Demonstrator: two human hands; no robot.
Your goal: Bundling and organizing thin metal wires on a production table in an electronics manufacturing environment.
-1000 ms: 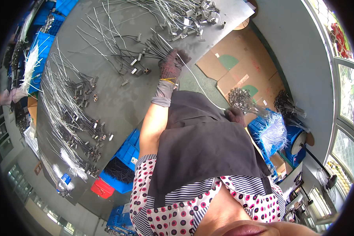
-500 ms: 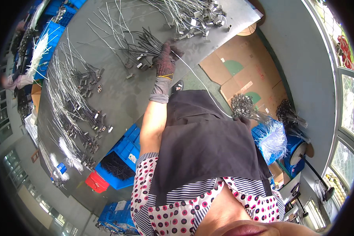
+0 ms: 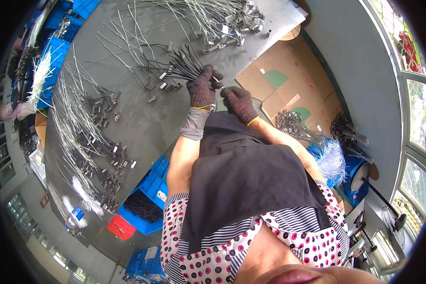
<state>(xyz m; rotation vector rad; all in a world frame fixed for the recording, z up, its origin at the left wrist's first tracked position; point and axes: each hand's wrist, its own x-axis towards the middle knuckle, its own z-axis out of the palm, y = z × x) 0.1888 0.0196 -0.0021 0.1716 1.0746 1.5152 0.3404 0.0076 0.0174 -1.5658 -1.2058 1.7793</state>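
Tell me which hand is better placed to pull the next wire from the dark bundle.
Probably the right hand: it sits free beside the bundle's near end, fingers loosely curled. The left hand is already closed around the dark wire bundle on the grey table, steadying it.

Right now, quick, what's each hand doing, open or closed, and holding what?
Left hand: gloved, closed on a bundle of dark wires at the table edge.
Right hand: gloved, fingers curled shut; what it pinches cannot be told.

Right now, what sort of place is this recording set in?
Probably a small factory or assembly workshop. A big grey table is strewn with cut wires with metal ends, blue crates stand beneath it, and the gloved left hand grips a wire bundle.
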